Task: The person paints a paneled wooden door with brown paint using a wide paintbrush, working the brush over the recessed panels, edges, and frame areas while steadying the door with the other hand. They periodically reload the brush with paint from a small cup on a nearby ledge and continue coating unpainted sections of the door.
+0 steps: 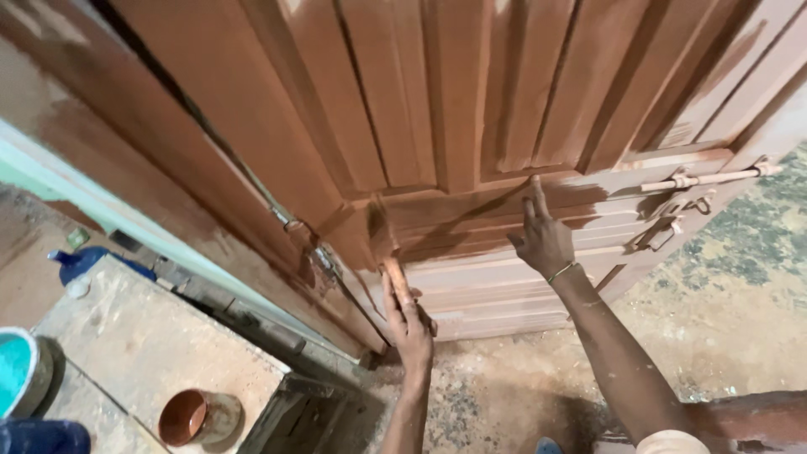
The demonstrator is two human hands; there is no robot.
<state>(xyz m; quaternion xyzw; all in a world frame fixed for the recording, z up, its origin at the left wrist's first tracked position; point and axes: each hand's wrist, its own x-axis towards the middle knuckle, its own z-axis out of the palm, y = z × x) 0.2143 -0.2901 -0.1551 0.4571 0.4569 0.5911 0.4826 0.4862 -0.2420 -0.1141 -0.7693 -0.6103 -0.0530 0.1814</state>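
Brown stain fills tin (pixel 195 417); hands (pixel 409 313) on door (pixel 471 101).

Brush (pixel 388 252) head's blurred against the door (pixel 437 101), whose top runs off-frame; turquoise bucket (pixel 21 370) clipped at left edge.

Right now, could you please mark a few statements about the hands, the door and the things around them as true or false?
1. The left hand holds a brush against the wooden door. True.
2. The right hand grips the metal latch bolt. False: it rests flat on the door, apart from the bolt.
3. A small tin of brown paint stands on the slab at lower left. True.
4. The whole door is evenly stained. False: the lower panels by the hands are paler, only partly coated.
5. The right wrist wears a bangle. True.
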